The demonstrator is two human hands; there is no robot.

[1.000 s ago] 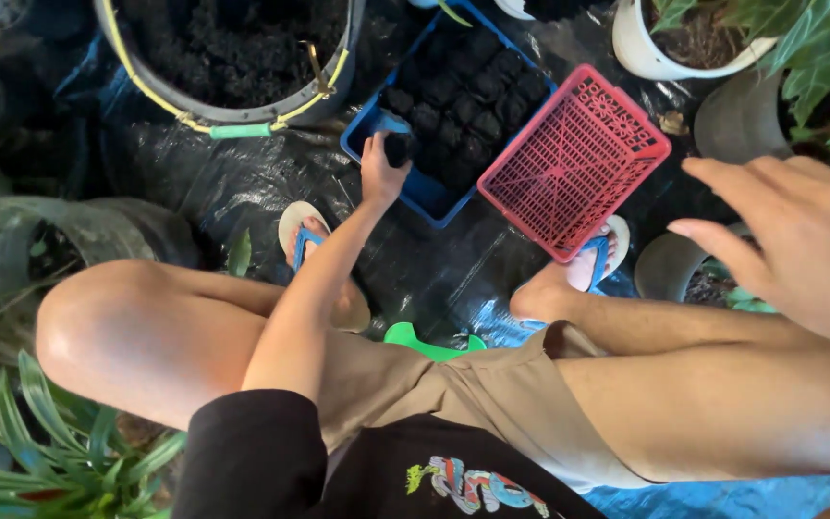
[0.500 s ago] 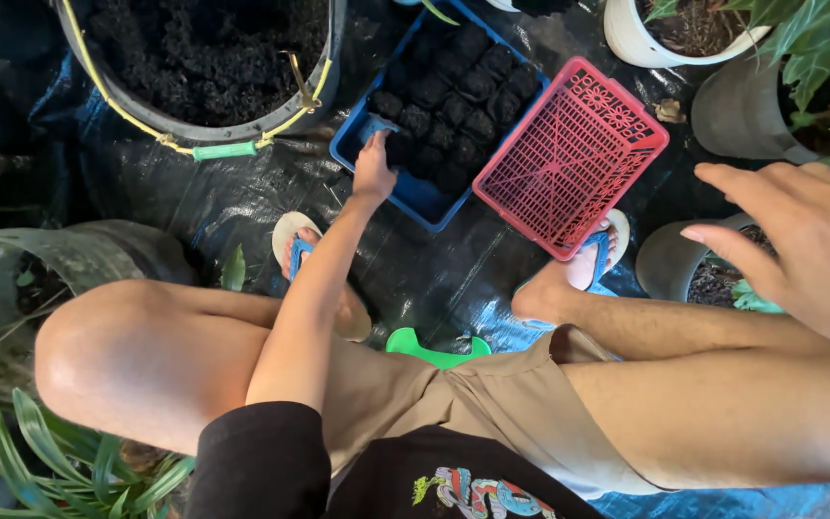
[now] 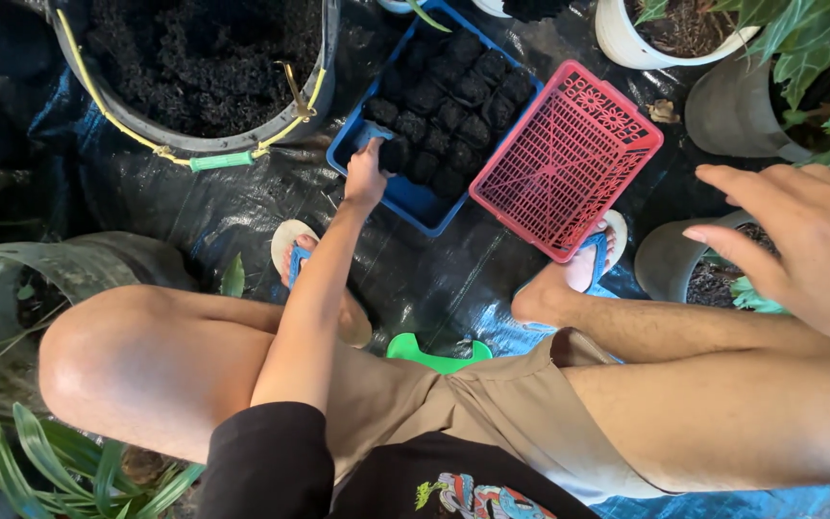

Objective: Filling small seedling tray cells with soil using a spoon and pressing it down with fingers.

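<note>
Ground is covered with a black plastic sheet (image 3: 242,192), wrinkled and glossy, with a blue tarp edge (image 3: 742,500) at lower right. Potted plants ring the spot: a white pot (image 3: 626,43) and a grey pot (image 3: 732,115) at top right, leafy green plants at both sides. A large tub of dark soil (image 3: 204,67) with a yellow-and-green handle sits at top left.

Blue tray (image 3: 415,197) lies on the sheet, filled with rows of small black soil-filled bags. A red slatted basket (image 3: 569,159) leans tilted across the tray's right edge.

Left hand (image 3: 367,178) reaches to the tray's near-left corner, fingers curled around one small black bag (image 3: 396,154), which stands in the tray beside the others.

Right hand (image 3: 804,245) hovers empty at right, fingers spread, above a grey pot.
</note>
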